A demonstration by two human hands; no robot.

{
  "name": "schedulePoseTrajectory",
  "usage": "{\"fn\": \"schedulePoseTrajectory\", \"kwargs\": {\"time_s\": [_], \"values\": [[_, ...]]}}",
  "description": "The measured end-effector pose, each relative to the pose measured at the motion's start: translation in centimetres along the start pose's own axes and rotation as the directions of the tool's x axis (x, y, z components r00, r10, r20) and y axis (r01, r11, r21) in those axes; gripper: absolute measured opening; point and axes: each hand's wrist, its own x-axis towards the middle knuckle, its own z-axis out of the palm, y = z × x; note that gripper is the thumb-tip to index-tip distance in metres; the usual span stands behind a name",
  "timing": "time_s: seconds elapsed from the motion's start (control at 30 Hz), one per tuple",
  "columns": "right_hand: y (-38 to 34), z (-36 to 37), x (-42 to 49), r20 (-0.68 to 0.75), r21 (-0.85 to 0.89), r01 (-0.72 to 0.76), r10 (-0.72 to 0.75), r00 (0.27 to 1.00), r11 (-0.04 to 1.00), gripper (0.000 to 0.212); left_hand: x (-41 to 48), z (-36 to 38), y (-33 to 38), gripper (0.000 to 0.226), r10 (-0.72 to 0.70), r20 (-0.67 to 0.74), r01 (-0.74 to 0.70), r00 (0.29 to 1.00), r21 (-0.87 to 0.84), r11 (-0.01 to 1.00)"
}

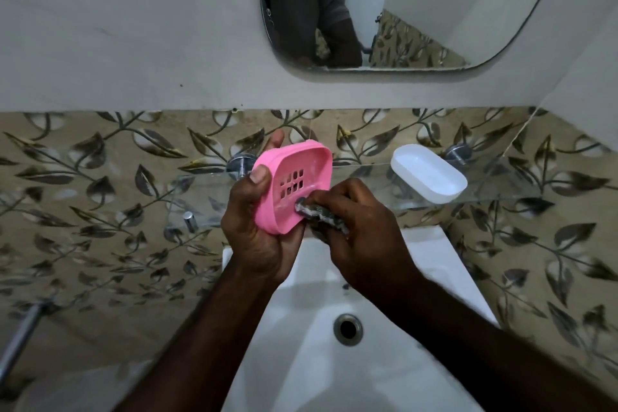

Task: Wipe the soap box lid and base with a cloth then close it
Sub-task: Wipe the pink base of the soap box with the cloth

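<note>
My left hand (257, 237) grips the pink soap box base (291, 184) from its left side, tilted with its hollow toward me; a grid of drain holes shows in the bottom. My right hand (361, 237) is closed on a bunched grey patterned cloth (317, 212) and presses it against the lower inside edge of the base. Whitish residue marks the inside. The white soap box lid (429, 172) lies apart on the glass shelf (501, 191) to the right, hollow side down.
A white sink (334, 361) with a round drain (348, 328) lies below my hands. A chrome tap knob (189, 221) stands at the left. Leaf-patterned tiles cover the wall, and a mirror (401, 3) hangs above. A metal bar (20, 334) juts in at far left.
</note>
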Motion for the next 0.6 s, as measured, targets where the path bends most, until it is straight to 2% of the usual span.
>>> {"fn": "schedulePoseTrajectory", "kwargs": {"time_s": [0.1, 0.17, 0.27, 0.4, 0.5, 0.6], "values": [[-1.6, 0.6, -0.2, 0.000, 0.150, -0.031, 0.032, 1.000, 0.988, 0.033, 0.1, 0.3, 0.0, 0.093, -0.007, -0.060, 0.006, 0.998, -0.014, 1.000], [-3.0, 0.5, -0.8, 0.018, 0.169, 0.033, -0.037, 0.999, 0.985, 0.037, 0.1, 0.5, 0.1, 0.086, -0.019, -0.074, 0.018, 0.997, -0.010, 1.000], [-2.4, -0.1, -0.6, 0.042, 0.069, 0.119, -0.122, 0.992, 0.990, 0.043, 0.0, 0.5, 0.3, 0.094, -0.008, -0.060, 0.009, 0.998, 0.006, 1.000], [0.8, -0.7, 0.3, 0.042, -0.150, 0.027, -0.021, 0.999, 0.988, 0.036, -0.3, 0.1, 0.2, 0.094, -0.040, -0.031, 0.039, 0.999, -0.015, 0.999], [-0.4, -0.2, -0.3, 0.026, 0.000, -0.017, 0.017, 1.000, 1.000, 0.033, -0.4, 0.3, -0.2, 0.099, -0.045, -0.080, 0.043, 0.996, -0.029, 0.999], [-3.3, 0.2, -1.1, 0.038, 0.104, 0.081, -0.085, 0.996, 0.991, 0.040, -0.3, 0.5, -0.3, 0.101, -0.032, -0.116, 0.032, 0.993, -0.004, 0.999]]}}
